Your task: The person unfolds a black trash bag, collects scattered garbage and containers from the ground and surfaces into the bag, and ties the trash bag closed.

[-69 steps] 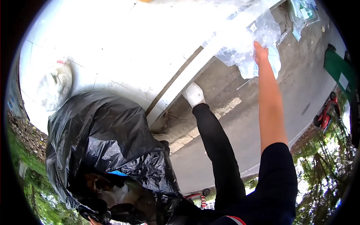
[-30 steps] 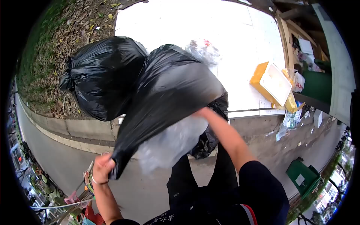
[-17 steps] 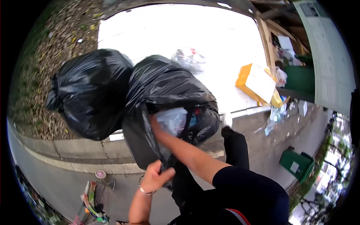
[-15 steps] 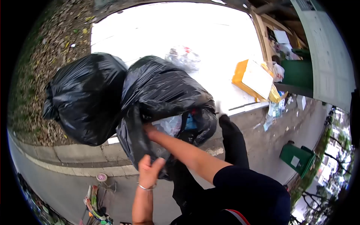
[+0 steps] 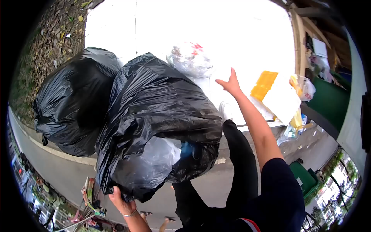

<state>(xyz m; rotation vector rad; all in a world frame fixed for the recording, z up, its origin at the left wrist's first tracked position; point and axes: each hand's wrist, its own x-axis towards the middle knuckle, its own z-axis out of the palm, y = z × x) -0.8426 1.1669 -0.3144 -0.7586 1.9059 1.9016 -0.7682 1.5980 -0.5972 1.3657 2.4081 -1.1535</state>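
A big black garbage bag point(image 5: 166, 104) stands in front of me, its mouth facing me, with clear plastic point(image 5: 148, 160) showing inside. At the lower left, my left hand point(image 5: 121, 203), with a bracelet at the wrist, grips the bag's rim. My right hand point(image 5: 230, 84) is stretched out beyond the bag's right side, fingers apart and holding nothing. Nearest to it is a clear plastic bag of trash point(image 5: 191, 60) on the white paving. A second, full black garbage bag point(image 5: 73, 104) leans against the first on the left.
A white box with orange tape point(image 5: 282, 103) lies at the right, beside loose plastic litter point(image 5: 290, 132). Green bins point(image 5: 328, 102) stand under a shelter there. Another green bin point(image 5: 303, 178) is on the road. A curb point(image 5: 62, 149) runs below the bags; dry leaves point(image 5: 50, 50) cover the upper left.
My right hand has come out of the open bag and swung up to the right. My left hand has moved down and left, taking hold of the rim, and the mouth is spread wider.
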